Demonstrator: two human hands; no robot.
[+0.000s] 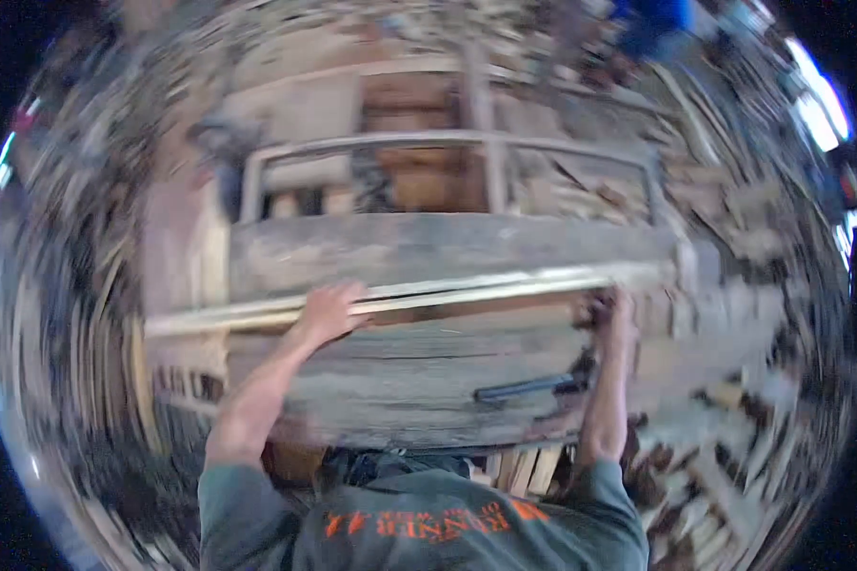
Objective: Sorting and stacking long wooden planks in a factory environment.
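A person's left hand lies palm-down on a long pale wooden strip across a worn counter; the right hand closes around the strip's far end. A dark tool lies nearby, scrap wood crowding around.

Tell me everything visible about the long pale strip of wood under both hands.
The strip of wood is long, thin and pale, lying nearly level across a worn grey workbench, its right end slightly higher. The left hand rests on it left of the middle; the right hand is at its right end. Motion blur hides the grain and whether the fingers wrap it.
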